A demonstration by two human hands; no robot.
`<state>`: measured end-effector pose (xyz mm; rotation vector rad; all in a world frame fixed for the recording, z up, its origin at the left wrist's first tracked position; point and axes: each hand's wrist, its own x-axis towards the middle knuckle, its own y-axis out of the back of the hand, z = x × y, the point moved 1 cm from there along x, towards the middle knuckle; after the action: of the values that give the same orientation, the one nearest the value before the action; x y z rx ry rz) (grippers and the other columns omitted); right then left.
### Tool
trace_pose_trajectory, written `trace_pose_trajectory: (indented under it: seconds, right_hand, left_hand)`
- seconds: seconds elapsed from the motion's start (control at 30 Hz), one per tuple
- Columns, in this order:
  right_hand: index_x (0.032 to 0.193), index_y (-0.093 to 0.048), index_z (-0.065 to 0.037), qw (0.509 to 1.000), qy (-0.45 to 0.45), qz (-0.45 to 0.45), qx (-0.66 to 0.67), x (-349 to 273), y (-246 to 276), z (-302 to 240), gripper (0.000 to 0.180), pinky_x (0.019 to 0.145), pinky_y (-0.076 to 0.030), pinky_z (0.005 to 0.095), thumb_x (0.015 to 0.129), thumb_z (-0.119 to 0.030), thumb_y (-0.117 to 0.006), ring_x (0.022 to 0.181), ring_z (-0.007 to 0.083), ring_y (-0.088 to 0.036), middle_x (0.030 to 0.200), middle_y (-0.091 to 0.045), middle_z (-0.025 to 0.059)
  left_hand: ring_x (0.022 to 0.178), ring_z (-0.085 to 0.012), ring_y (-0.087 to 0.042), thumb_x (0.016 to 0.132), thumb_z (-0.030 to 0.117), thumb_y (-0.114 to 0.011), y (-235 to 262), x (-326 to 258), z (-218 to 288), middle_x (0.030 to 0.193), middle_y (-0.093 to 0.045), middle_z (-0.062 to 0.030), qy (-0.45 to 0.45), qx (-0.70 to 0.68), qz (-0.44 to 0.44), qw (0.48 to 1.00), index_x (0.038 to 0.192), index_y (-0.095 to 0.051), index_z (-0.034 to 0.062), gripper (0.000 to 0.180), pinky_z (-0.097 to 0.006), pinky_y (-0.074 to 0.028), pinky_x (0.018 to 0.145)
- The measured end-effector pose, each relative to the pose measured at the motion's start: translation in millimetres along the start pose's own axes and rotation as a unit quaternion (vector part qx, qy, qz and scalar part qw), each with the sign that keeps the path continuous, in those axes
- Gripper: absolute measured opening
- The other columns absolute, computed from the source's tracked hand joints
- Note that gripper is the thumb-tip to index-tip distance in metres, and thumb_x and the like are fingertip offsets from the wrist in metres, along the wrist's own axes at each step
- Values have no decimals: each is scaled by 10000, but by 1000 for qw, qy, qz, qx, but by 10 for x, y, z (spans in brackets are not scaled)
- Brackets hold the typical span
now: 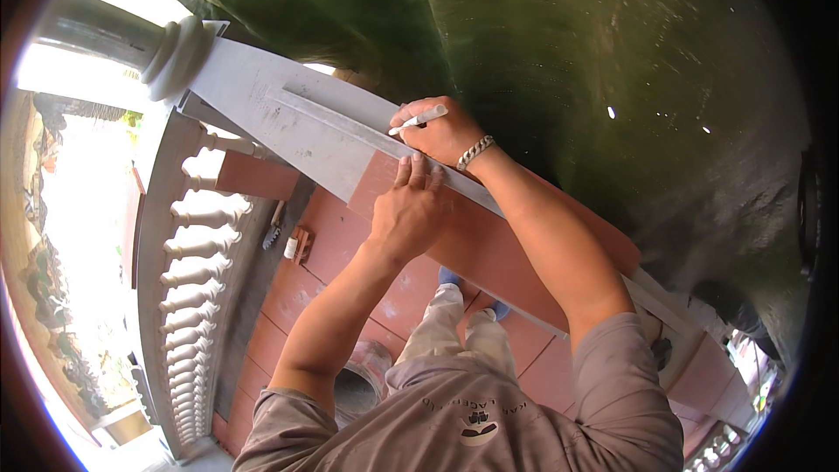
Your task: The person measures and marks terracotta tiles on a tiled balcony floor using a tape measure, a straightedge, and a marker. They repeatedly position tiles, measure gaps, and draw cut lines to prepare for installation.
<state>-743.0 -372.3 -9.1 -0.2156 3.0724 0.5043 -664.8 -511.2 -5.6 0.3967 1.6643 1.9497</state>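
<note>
Left hand (408, 210) pressed flat, fingers extended, on a metal straightedge (350, 129) that lies along a reddish-brown tile (489, 253); right hand (441, 131) — wrist wearing a chain bracelet (474, 152) — clenched around a white marker (419, 119), tip at the straightedge's far edge. The tile rests on a grey ledge surface (253, 87) above a white balustrade (188, 262). Below — tiled floor (301, 288), a small brush (273, 232), a bucket (363, 380).

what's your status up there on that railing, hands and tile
Left hand pressing metal straightedge onto red tile. Right hand holding white marker at straightedge. Nothing blocking.
</note>
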Motion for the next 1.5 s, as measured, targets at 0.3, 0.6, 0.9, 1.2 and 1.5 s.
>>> trace_pose_trajectory:
  seconds: [0.3,0.6,0.9,1.2,1.5]
  right_hand:
    - [926,-778,-91,998,-8,-33,-56,19,88,-122,231,810,-564,361,772,-188,-636,864,278,-715,928,-750,133]
    - [909,-776,-72,986,-25,-80,-144,-912,843,-122,223,827,-555,371,759,-165,-639,892,277,-706,917,-745,135]
    - [907,-777,-79,974,-154,-45,-157,-2457,1687,-19,219,797,-549,378,757,-153,-636,894,275,-685,925,-716,124]
    - [960,-773,-99,960,-204,7,-191,-3587,2258,254,212,849,-554,362,778,-191,-716,964,250,-698,1006,-746,103]
    - [766,-629,-46,938,-60,320,-117,-4990,2024,-365,251,648,-493,367,892,-260,-671,702,234,-621,750,-659,79]
  left_hand:
    - [1348,-412,-480,922,330,-599,-30,-10,-34,1456,-466,-272,-19,14,18,1000,1362,-548,29,536,-440,-561,928]
    - [1332,-404,-491,878,311,-659,-33,10,-22,1466,-458,-246,-21,11,31,999,1333,-578,75,520,-465,-526,974]
    - [1337,-390,-485,840,236,-643,71,58,28,1481,-460,-227,-34,44,-9,998,1344,-576,54,540,-452,-489,1022]
    - [1249,-364,-555,851,315,-656,-70,90,-159,1393,-555,-203,-91,38,42,994,1199,-664,68,427,-500,-413,1060]
    - [1124,-413,-628,807,181,-644,-174,223,-231,1272,-638,-225,-126,7,51,991,1257,-620,-45,504,-475,-505,943]
